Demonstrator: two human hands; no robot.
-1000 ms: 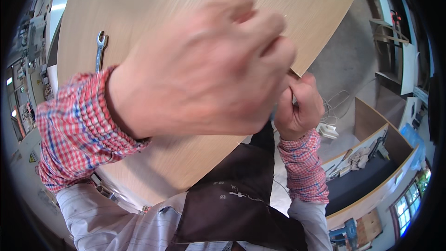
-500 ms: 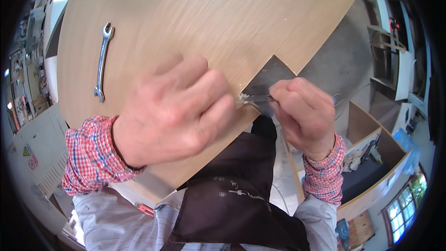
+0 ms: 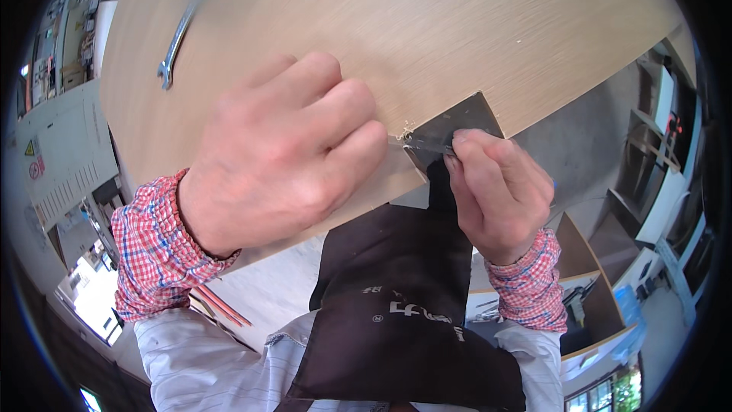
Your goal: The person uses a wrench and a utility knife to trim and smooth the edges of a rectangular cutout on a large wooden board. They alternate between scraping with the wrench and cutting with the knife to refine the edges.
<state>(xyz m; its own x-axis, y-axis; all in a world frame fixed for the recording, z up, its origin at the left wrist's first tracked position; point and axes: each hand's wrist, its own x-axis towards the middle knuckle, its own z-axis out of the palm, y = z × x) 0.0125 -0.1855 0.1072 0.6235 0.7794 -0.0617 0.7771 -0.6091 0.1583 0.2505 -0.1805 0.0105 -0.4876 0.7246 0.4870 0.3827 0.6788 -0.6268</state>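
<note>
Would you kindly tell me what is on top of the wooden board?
On the wooden board lie a metal wrench and a few pale shavings. The left hand hides part of its surface; anything there cannot be seen.

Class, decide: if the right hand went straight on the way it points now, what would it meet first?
Probably the board, at the far edge of its notch; whether the right hand is level with it is unclear.

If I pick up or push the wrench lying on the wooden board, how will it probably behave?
The wrench is probably stiff and rather heavy for its size, since it looks like solid metal. Its shiny surface may feel slightly slippery. With its widened end lying flat on the wooden board, it would likely slide rather than roll.
</note>
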